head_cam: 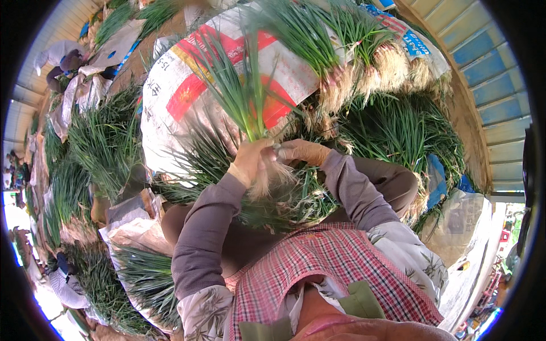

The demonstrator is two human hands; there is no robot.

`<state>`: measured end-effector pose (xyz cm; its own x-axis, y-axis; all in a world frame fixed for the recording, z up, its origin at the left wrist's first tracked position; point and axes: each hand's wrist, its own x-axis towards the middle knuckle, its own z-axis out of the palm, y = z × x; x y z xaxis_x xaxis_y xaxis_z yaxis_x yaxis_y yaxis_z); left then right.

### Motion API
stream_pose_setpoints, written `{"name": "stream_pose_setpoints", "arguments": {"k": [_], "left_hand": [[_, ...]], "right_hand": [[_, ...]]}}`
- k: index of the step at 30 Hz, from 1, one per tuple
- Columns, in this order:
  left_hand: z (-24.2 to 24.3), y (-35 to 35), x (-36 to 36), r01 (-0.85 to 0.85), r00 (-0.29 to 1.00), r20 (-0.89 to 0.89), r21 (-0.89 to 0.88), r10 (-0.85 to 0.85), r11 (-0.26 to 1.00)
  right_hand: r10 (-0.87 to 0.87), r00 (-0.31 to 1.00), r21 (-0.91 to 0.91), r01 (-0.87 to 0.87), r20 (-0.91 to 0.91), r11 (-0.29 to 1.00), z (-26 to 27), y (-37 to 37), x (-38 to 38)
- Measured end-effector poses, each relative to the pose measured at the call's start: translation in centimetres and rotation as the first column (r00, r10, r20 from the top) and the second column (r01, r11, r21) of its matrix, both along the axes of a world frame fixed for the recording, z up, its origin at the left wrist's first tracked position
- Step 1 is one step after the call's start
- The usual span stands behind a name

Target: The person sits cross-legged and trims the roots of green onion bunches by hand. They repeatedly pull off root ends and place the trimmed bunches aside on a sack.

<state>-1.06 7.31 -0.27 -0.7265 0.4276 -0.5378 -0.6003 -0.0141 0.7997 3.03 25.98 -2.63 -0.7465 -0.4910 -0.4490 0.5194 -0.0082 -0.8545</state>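
Note:
My left hand [251, 158] grips a bunch of green onions [247, 113] just above its pale roots. The long green leaves fan away from me, and the whitish root hairs hang below the hand. On the bunch's right side, the fingers of my right hand [303, 152] pinch close to my left thumb. What exactly lies between those fingertips is too small to tell. Loose green onions and trimmings [294, 200] lie beneath my hands, between my knees. Beyond the bunch bulges a large white printed sack [187, 123] with red patches and writing.
Bundled green onions [315, 51] lie on the sack, roots towards me. A heap of green onions [396, 128] is on the right. More piles [102, 140] stand at left, near a person [66, 57] and another person [68, 285]. A corrugated metal wall [490, 85] runs along the right.

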Motion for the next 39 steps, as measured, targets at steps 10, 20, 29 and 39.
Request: {"name": "stream_pose_setpoints", "arguments": {"k": [10,20,29,39], "left_hand": [[0.2,-1.4,1.2,0.074,0.995,-0.072,-0.017,-0.075,0.997],[0.8,0.2,2.5,-0.009,0.993,-0.12,0.009,0.01,1.0],[-8.3,-0.9,1.4,0.266,0.705,-0.604,-0.263,-0.373,0.927],[-0.2,-2.1,1.3,-0.017,1.0,-0.016,0.226,0.021,0.974]], "right_hand": [[-0.782,0.537,-0.269,0.842,0.318,0.469,-1.9,-6.2,-4.6],[-0.736,0.594,-0.383,0.794,0.325,0.471,-13.4,5.3,-9.5],[0.213,0.787,0.76,0.427,-0.579,0.49,3.5,-8.9,-3.8],[-0.338,0.709,0.169,0.54,-0.619,0.824,6.6,-8.5,-2.3]]}}
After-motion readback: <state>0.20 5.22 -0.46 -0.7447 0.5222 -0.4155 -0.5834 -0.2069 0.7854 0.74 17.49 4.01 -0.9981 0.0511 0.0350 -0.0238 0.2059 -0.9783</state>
